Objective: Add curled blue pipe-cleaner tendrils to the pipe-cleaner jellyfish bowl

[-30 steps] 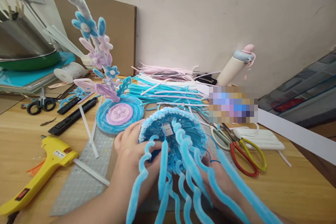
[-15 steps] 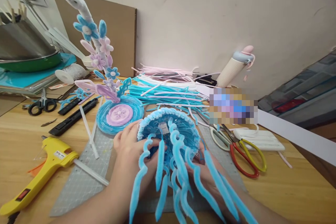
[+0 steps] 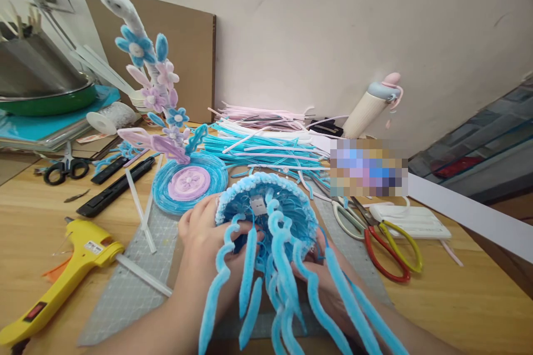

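Blue chenille jellyfish (image 3: 280,230): clasped on left by left hand (image 3: 206,239), on right by right hand (image 3: 327,288); hollow underside faced near, tentacles (image 3: 286,273) trailed nearward between forearms.

fuzzy blue dome (image 3: 300,213) | tilted, hollow underside facing viewer | bumpy paler rim (image 3: 266,178) | wavy and straight strands (image 3: 281,258) trailing

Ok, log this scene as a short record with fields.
Left hand: holds left side of blue chenille dome
Right hand: holds its right side
Dome opening: faces the camera, tendrils trailing out
On the left: yellow glue gun, black utility knife
Behind: pile of chenille stems
On the right: white face mask
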The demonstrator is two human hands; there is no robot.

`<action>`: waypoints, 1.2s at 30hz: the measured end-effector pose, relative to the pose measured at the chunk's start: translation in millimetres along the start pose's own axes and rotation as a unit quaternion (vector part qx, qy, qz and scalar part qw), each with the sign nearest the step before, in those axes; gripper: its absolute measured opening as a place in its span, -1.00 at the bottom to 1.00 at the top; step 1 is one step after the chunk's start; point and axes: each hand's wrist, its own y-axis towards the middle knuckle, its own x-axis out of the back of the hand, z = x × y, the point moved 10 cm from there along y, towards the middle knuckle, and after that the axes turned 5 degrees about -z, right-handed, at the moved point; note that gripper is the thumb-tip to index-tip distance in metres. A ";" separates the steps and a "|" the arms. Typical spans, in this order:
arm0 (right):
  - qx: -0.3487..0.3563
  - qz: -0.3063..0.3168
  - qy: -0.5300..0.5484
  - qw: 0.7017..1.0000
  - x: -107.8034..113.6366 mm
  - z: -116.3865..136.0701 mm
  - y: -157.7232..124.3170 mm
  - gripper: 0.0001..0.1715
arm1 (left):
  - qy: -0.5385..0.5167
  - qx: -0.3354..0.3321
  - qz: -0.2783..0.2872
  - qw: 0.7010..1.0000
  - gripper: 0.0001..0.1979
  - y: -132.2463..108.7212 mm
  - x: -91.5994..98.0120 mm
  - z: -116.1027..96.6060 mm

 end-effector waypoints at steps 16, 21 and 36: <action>0.012 -0.001 -0.014 1.000 3.9 -1.2 -0.5 -0.51 | 0.019 -0.024 0.019 0.999 -0.83 -1.3 -5.9 2.3; 0.009 -0.006 -0.018 1.000 5.1 -2.4 -0.8 -0.48 | 0.022 -0.011 0.005 1.000 -0.85 -1.3 -3.0 2.5; -0.002 -0.006 -0.005 1.000 2.6 -2.7 -1.2 -0.40 | 0.030 0.002 0.000 1.000 -0.85 -2.5 -1.8 2.2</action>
